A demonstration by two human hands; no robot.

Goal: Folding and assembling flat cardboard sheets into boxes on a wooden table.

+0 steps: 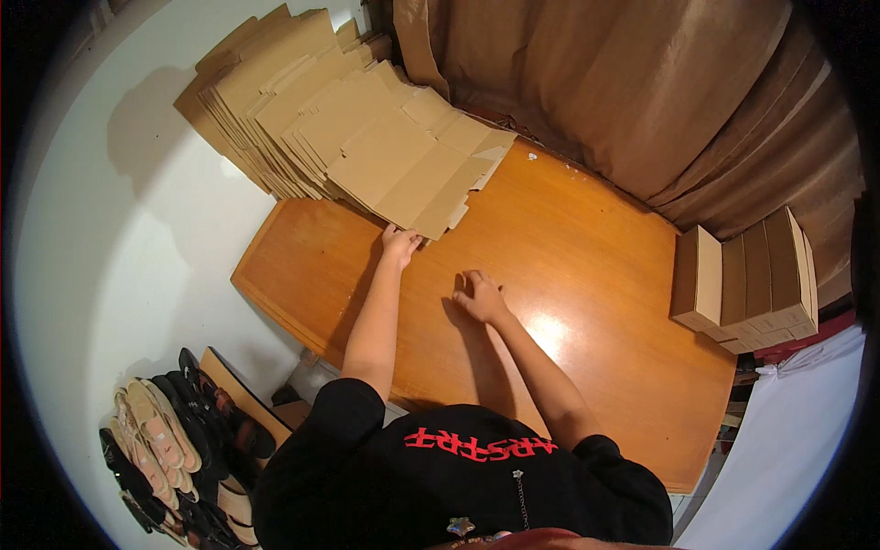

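Note:
A tall, fanned-out stack of flat, unfolded cardboard boxes (275, 101) leans across the far left of the wooden table. My left hand (401, 244) is at the near corner of the front flattened cardboard box (390, 165), its fingers closed on that edge. Part of the grip is hidden beneath the sheet. Over the middle of the table, my right hand (481, 297) holds nothing; its fingers are loosely bent and apart, a short way to the right of the cardboard's near edge.
The brown wooden table (587, 385) shines under a light. At its right end stand several folded cardboard boxes (747, 284) in a row. A brown curtain (596, 82) hangs along the far edge. Several sandals (160, 431) hang or lie at the lower left, beside a white wall (110, 247).

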